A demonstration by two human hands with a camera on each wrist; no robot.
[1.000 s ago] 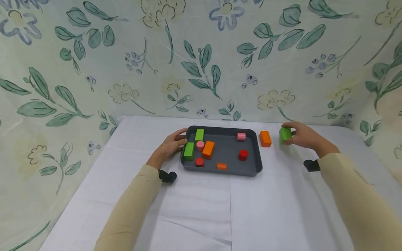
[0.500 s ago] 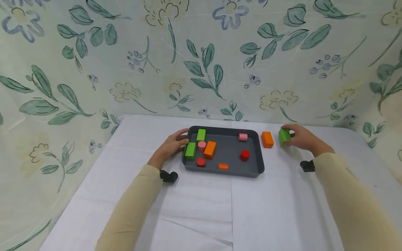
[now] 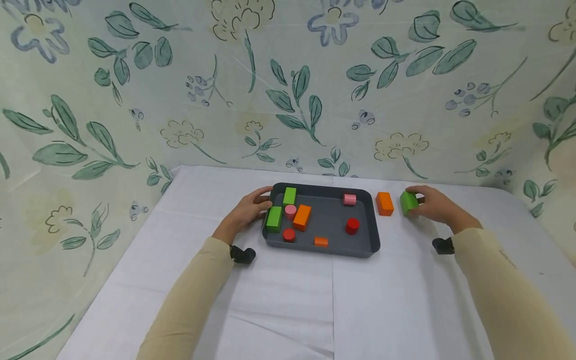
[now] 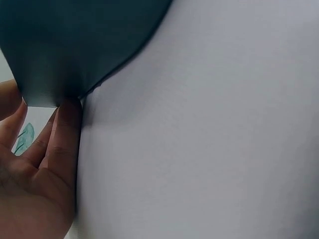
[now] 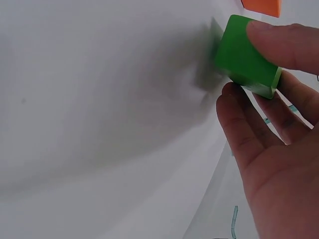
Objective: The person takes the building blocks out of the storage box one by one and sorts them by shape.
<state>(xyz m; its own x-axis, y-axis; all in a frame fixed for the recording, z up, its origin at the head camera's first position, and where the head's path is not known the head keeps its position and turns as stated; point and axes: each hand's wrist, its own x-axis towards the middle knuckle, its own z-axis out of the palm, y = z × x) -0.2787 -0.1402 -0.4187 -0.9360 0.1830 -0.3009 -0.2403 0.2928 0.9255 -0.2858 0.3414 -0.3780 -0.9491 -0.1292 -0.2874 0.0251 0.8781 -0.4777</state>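
My left hand (image 3: 245, 211) grips the left rim of a dark grey tray (image 3: 333, 250), thumb and fingers at its wall. The left wrist view shows the fingertips against the tray's outer side (image 4: 75, 45). To the right of the tray, my right hand (image 3: 436, 205) pinches a green block (image 3: 408, 203) between thumb and fingers. The block (image 5: 244, 52) is just above or on the white cloth; I cannot tell which. An orange block (image 3: 384, 204) stands between the tray and the green block, with a small gap to each.
Inside the tray are two green blocks (image 3: 274, 219), a larger orange block (image 3: 302, 217), a small orange block (image 3: 321, 242), two pink cylinders (image 3: 349, 199) and two red cylinders (image 3: 352, 226). White cloth (image 3: 288, 310) covers the table. A floral curtain (image 3: 333, 100) hangs behind.
The right hand has lowered the green block slightly and brought it a little closer to the orange block. The left hand has stayed at the tray. The head view has shifted a little.
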